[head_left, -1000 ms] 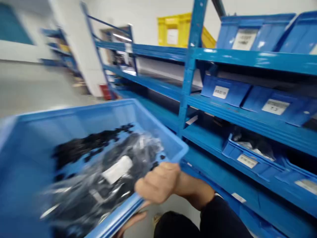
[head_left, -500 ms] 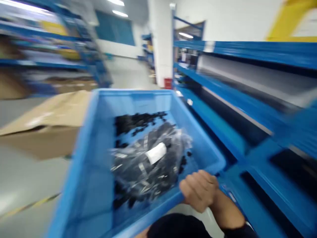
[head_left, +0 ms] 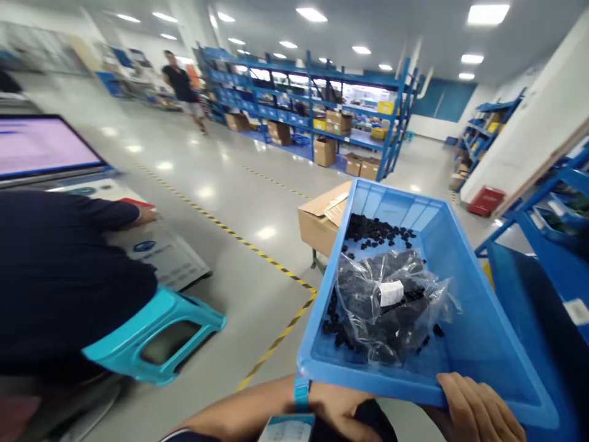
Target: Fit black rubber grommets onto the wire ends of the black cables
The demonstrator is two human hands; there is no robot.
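Count: 1 blue tub. Inside: 1 clear bag with 1 white label; loose black parts run to dozens, can't get an exact number. Wearer's hands: 2, left hand and right hand; 4 right fingers visible. 1 wrist device. 1 cardboard box beside the tub, at least 6 cartons at the far racks. 1 turquoise stool, 1 screen, 1 red box. Other people: 2 clearly visible, 1 seated person, 1 upright person. Ceiling lights: at least 10.
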